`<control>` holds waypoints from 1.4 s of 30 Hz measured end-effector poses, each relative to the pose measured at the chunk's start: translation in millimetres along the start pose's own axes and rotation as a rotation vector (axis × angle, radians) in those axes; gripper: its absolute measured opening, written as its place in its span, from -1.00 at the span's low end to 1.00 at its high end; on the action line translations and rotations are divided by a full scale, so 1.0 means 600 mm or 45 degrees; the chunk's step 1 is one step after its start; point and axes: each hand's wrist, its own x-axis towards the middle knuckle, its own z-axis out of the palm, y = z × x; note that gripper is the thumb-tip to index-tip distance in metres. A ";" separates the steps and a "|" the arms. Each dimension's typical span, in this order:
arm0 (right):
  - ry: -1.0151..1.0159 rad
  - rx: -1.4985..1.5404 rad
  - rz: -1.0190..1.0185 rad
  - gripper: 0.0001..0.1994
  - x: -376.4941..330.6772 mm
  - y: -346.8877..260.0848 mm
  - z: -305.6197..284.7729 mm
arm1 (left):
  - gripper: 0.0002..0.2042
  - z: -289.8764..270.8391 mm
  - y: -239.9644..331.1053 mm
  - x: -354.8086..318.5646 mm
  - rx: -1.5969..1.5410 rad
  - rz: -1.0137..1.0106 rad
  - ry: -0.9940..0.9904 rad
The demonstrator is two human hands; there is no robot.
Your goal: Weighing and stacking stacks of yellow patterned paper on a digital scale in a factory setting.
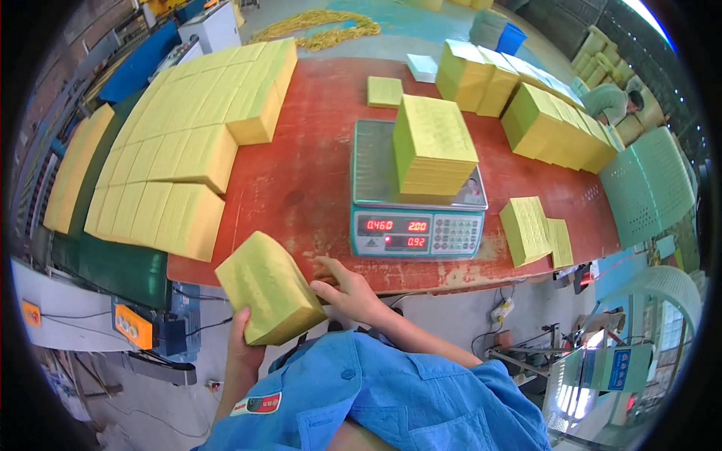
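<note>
- Two hands work at the near edge of a red table (pixel 316 173); the left hand (pixel 244 342) is largely hidden behind the yellow paper block (pixel 269 287) it holds, so only the thumb side and wrist show.
- Fingers of the left hand are clamped under and behind the block; their tips cannot be made out.
- The block sits tilted in the air, just off the table's front edge, its top face turned toward the camera.
- The right hand (pixel 352 292) lies palm down at the table edge, fingers slightly apart and stretched toward the block, fingertips touching or just beside its right end; which, the view does not settle.
- Both forearms rise from the lower edge, partly covered by a blue work shirt (pixel 391 391).
- Just beyond the right hand stands a digital scale (pixel 417 225) with a stack of yellow sheets (pixel 435 146) on its platform.
- Rows of yellow paper bundles (pixel 180 150) fill the table's left side; more bundles (pixel 541 113) line the far right, and a thin stack (pixel 526 229) lies right of the scale.
- Another person (pixel 617 101) bends at the far right, mostly cut off by the rim.
</note>
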 end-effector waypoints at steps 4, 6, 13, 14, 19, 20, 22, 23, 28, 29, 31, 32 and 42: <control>-0.044 -0.027 0.014 -0.39 -0.017 0.011 -0.085 | -0.54 0.093 0.035 -0.016 0.446 0.347 -0.252; -0.277 0.430 0.171 -0.37 -0.021 -0.055 -0.151 | -0.66 0.153 0.058 -0.007 1.090 0.644 -0.338; 0.402 0.490 -0.233 -0.56 0.050 -0.201 -0.430 | -0.59 0.540 0.051 0.142 0.656 0.466 -0.845; 0.405 0.498 -0.154 -0.60 0.069 -0.206 -0.469 | -0.56 0.586 0.055 0.165 0.549 0.221 -0.815; 0.464 0.549 0.008 -0.68 0.143 -0.162 -0.562 | -0.36 0.686 0.038 0.269 0.814 -0.063 -0.671; 0.441 0.542 0.047 -0.69 0.146 -0.156 -0.564 | -0.32 0.683 0.032 0.284 0.839 -0.072 -0.675; 0.419 0.543 0.090 -0.70 0.156 -0.147 -0.569 | -0.29 0.676 0.028 0.312 0.868 -0.087 -0.678; 0.417 0.524 0.084 -0.70 0.161 -0.144 -0.574 | -0.28 0.677 0.026 0.318 0.855 -0.100 -0.654; 0.424 0.530 0.090 -0.73 0.172 -0.138 -0.577 | -0.26 0.679 0.022 0.333 0.851 -0.068 -0.617; 0.417 0.533 0.088 -0.73 0.171 -0.137 -0.577 | -0.26 0.681 0.017 0.333 0.884 -0.071 -0.595; 0.432 0.513 0.084 -0.73 0.167 -0.133 -0.578 | -0.25 0.684 0.017 0.334 0.921 -0.068 -0.567; 0.429 0.511 0.089 -0.73 0.168 -0.133 -0.575 | -0.25 0.682 0.018 0.334 0.925 -0.070 -0.567; 0.531 0.362 -0.060 -0.67 0.182 -0.086 -0.580 | -0.23 0.664 0.013 0.347 1.196 0.018 -0.628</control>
